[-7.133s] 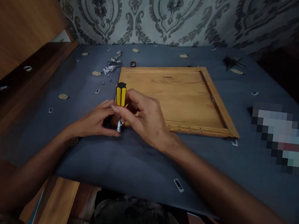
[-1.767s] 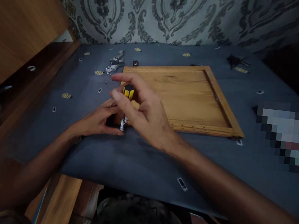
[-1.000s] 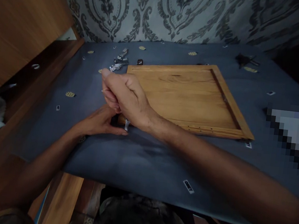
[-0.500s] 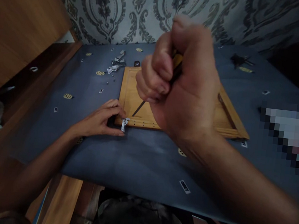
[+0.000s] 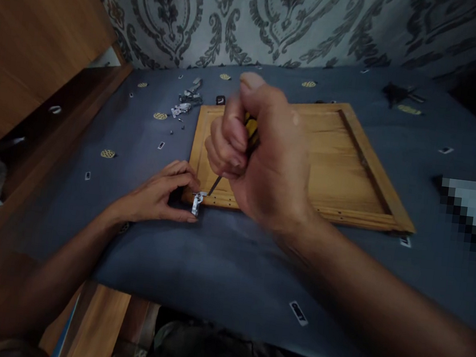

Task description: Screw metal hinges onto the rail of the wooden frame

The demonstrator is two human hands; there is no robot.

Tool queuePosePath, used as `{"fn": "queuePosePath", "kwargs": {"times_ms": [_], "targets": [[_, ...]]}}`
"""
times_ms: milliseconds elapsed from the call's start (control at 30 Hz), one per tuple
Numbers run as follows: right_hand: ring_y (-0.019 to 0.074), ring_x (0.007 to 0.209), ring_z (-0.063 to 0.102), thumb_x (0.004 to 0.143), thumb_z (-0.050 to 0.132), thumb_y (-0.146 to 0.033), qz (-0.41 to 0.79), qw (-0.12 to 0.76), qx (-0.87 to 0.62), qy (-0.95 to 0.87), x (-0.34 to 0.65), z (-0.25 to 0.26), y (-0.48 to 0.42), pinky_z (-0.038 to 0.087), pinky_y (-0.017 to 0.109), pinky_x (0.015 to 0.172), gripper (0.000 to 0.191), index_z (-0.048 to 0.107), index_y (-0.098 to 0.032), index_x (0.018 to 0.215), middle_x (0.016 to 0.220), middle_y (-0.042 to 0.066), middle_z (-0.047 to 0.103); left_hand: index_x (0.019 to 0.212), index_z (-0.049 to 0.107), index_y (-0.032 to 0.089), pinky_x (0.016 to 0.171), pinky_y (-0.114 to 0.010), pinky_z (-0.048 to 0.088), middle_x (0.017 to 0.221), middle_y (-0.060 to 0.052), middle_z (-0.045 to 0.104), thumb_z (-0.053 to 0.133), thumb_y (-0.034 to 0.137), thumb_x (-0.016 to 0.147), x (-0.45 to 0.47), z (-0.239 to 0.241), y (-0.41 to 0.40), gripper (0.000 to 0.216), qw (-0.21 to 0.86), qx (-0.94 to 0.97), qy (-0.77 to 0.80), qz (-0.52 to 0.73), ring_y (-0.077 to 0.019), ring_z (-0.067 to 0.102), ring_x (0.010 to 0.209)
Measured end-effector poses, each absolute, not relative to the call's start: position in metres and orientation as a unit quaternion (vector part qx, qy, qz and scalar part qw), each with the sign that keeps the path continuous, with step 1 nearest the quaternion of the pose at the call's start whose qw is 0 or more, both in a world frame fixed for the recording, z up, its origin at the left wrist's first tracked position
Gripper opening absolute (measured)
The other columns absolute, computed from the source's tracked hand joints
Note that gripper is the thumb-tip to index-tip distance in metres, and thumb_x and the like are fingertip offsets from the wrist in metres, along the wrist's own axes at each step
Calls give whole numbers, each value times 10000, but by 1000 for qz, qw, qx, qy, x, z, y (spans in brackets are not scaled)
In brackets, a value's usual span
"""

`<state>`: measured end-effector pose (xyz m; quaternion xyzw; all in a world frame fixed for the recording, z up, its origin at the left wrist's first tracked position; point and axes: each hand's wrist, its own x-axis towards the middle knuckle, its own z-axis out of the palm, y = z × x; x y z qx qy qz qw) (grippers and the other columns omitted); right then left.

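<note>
A silver metal hinge (image 5: 196,203) sits on the near edge of the framed wooden panel (image 5: 328,174), close to its near left corner. The person's left hand (image 5: 159,192), at that corner, holds the hinge between thumb and fingers. The right hand (image 5: 269,153), over the panel, is a fist around a yellow-and-black screwdriver (image 5: 251,127), its shaft slanting down just right of the hinge. A pile of hinges (image 5: 185,104) lies left of the panel's far left corner.
</note>
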<state>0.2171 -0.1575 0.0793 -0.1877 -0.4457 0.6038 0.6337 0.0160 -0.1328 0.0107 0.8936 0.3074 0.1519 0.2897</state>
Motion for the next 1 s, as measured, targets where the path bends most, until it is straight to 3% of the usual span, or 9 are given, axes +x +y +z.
{"fn": "queuePosePath", "kwargs": {"times_ms": [533, 767, 1000], "targets": [[105, 427, 224, 967, 564, -750, 605, 617, -227, -448, 204, 62, -155, 228, 297, 462, 726, 355, -251, 483, 430, -63, 270, 1101, 708, 201, 1042, -441, 502, 1117, -70, 641, 812, 622, 872, 16, 8, -133, 491, 282, 891, 325, 147, -282, 587, 1127], [96, 418, 193, 1007, 598, -598, 618, 628, -194, -431, 199, 56, -152, 204, 289, 449, 655, 370, -248, 502, 429, -76, 285, 1077, 703, 202, 1017, -434, 506, 1115, -70, 654, 806, 625, 872, 17, 9, -133, 481, 286, 891, 320, 150, -276, 585, 1106], [96, 445, 231, 983, 673, -602, 632, 623, -180, -425, 198, 56, -155, 203, 297, 482, 640, 418, -239, 521, 468, -80, 328, 1088, 722, 213, 1008, -444, 529, 1154, -76, 666, 837, 610, 843, 18, 9, -133, 480, 282, 889, 325, 156, -284, 601, 1103]]}}
